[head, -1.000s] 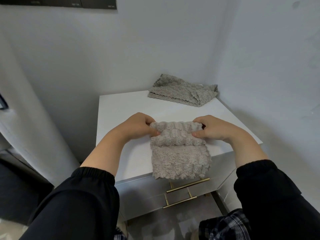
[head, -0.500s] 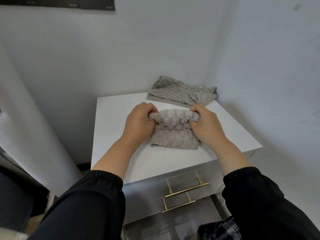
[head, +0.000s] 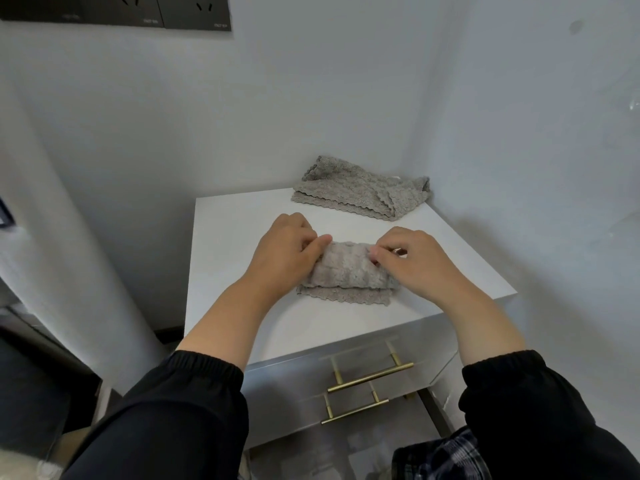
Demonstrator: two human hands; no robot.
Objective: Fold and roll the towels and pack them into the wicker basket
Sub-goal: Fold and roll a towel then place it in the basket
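A grey fluffy towel (head: pixel 346 271) lies rolled up on the white cabinet top (head: pixel 235 230), with only a short scalloped flap left flat at its near edge. My left hand (head: pixel 284 251) grips the roll's left end, fingers curled over its top. My right hand (head: pixel 412 261) holds the right end, fingertips pinching the far edge of the roll. A second grey towel (head: pixel 360 194) lies loosely folded at the back right corner of the top. No wicker basket is in view.
The cabinet stands in a corner, with white walls behind and to the right. Two drawers with gold bar handles (head: pixel 370 377) face me below the top. Dark wall sockets (head: pixel 194 12) sit high on the back wall. A white column (head: pixel 45 237) stands at the left.
Both hands have rolled the towel away from me across the cabinet top. The flat part that hung over the front edge is now almost all wound into the roll.
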